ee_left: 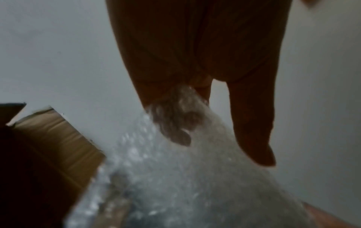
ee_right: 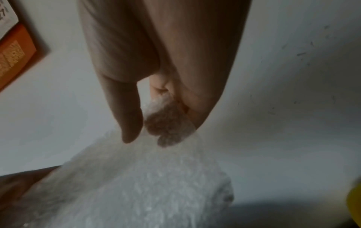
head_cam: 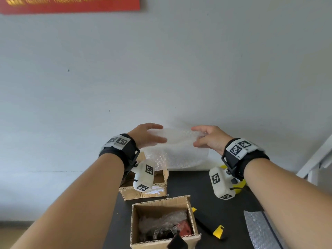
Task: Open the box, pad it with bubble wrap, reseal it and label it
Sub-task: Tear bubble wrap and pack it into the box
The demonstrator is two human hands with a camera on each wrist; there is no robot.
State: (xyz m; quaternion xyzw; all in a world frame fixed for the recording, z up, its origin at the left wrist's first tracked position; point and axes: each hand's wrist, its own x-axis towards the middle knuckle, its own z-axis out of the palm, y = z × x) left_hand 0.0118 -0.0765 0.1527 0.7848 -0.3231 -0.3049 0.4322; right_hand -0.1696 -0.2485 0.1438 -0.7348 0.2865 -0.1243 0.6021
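A clear sheet of bubble wrap (head_cam: 177, 150) hangs in the air in front of the wall, held up by both hands. My left hand (head_cam: 149, 136) pinches its upper left edge, and my right hand (head_cam: 208, 138) pinches its upper right edge. In the left wrist view the bubble wrap (ee_left: 185, 177) runs down from between the thumb and fingers of my left hand (ee_left: 195, 98). In the right wrist view the bubble wrap (ee_right: 140, 185) hangs the same way from my right hand (ee_right: 156, 117). Below, near the front edge, an open cardboard box (head_cam: 161, 221) stands on the black table (head_cam: 203, 184), with crumpled wrap and a red item inside.
A second open cardboard box (head_cam: 143, 187) with a label stands behind the first, under my left wrist. A black and yellow tool (head_cam: 212, 225) lies right of the near box. Another bubble wrap piece (head_cam: 260, 230) lies at the right edge, a yellow object (head_cam: 239, 187) sits under my right wrist.
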